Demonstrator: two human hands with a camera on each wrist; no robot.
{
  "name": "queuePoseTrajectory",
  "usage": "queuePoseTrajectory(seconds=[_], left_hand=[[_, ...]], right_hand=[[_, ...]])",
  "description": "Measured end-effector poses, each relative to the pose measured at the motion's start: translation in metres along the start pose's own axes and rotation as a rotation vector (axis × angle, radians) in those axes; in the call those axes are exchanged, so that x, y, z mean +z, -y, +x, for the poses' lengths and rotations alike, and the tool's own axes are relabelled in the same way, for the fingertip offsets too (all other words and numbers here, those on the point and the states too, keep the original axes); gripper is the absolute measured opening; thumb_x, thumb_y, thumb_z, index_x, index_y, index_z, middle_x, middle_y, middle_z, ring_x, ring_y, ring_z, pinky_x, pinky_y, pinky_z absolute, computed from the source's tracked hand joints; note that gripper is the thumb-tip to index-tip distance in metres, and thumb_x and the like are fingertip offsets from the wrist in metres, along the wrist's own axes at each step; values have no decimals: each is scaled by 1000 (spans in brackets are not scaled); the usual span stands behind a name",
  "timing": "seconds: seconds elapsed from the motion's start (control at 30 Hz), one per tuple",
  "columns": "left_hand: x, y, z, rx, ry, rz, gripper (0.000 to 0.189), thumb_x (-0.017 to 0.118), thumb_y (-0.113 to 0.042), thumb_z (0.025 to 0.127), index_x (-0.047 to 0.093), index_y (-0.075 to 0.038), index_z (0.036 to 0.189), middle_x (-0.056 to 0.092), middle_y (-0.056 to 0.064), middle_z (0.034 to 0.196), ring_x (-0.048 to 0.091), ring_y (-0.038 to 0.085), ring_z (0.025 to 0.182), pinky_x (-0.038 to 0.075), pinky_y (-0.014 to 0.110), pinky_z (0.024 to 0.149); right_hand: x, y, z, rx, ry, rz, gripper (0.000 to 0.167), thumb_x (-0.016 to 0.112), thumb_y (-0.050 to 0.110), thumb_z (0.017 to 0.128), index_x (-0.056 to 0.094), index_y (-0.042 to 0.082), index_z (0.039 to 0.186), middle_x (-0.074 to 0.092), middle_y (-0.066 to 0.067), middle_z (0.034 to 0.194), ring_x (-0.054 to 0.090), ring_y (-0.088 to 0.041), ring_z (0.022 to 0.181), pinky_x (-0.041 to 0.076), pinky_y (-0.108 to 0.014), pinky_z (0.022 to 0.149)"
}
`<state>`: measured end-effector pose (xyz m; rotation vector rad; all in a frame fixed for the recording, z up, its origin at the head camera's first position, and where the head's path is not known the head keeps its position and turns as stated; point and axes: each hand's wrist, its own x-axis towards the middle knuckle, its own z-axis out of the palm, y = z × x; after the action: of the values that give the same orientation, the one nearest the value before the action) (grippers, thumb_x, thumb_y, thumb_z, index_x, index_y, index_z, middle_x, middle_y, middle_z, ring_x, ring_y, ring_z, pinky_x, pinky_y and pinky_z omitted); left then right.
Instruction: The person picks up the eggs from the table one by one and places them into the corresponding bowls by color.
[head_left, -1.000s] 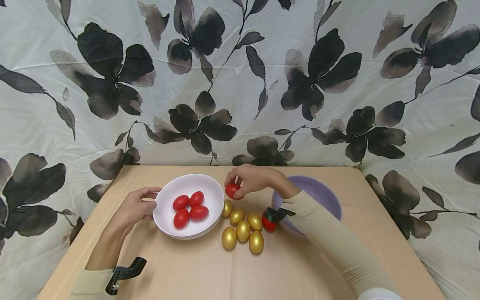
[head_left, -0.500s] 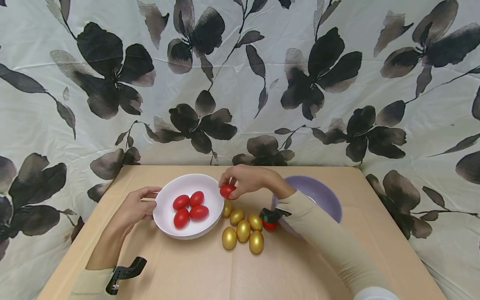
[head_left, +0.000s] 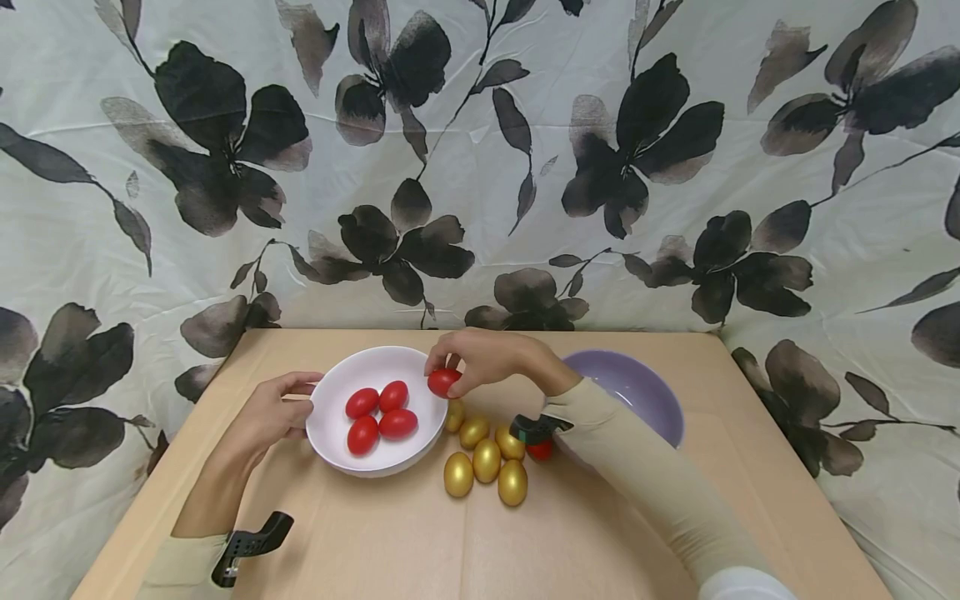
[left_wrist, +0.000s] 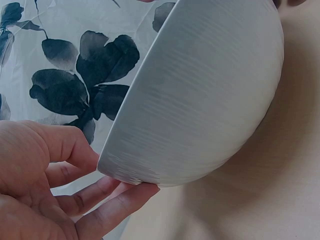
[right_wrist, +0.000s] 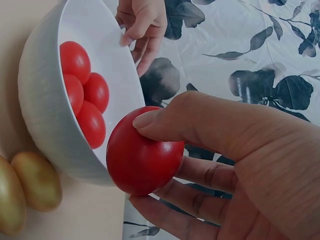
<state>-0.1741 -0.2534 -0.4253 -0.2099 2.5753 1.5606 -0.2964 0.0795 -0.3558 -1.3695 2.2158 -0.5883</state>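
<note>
My right hand (head_left: pixel 487 358) pinches a red egg (right_wrist: pixel 145 155) between thumb and fingers, at the right rim of the white bowl (head_left: pixel 427 446). In the right wrist view the held egg overlaps the bowl's edge. Several red eggs (head_left: pixel 398 424) lie together inside the bowl. My left hand (head_left: pixel 270 412) holds the bowl's left side; in the left wrist view its bent fingers (left_wrist: pixel 120 202) grip at the rim and outer wall. Several golden eggs (head_left: pixel 486 461) sit on the table just right of the bowl. Another red egg (head_left: pixel 540 450) is partly hidden under the right wrist.
A purple bowl (head_left: pixel 645 392) stands on the right of the wooden table (head_left: pixel 360 542), partly covered by my right forearm. Dark wrist straps with cameras are on both arms. A floral cloth (head_left: pixel 480 167) hangs behind the table's far edge.
My right hand has moved left with the red egg, from beside the white bowl to its right rim. The left hand and the bowl have stayed put.
</note>
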Motion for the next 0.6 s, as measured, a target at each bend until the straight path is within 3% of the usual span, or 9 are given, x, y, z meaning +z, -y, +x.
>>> queuePoseTrajectory(seconds=[0.23,0.6], left_hand=[[0,-1,0,0,-2,3,54,54,-2,94,45,3,148,50,32,138,66,32,104,63,37,73],[0,-2,-1,-5,-2,2,54,53,-2,94,45,3,147,50,32,137,66,31,102,63,39,74]], right_hand=[[0,6,5,-25,18,-15,38,79,12,87,69,13,124,65,1,120,64,-17,110,54,-23,93],[7,8,11,-47,23,-16,41,80,9,86,70,12,125,65,2,119,63,-15,109,55,-31,97]])
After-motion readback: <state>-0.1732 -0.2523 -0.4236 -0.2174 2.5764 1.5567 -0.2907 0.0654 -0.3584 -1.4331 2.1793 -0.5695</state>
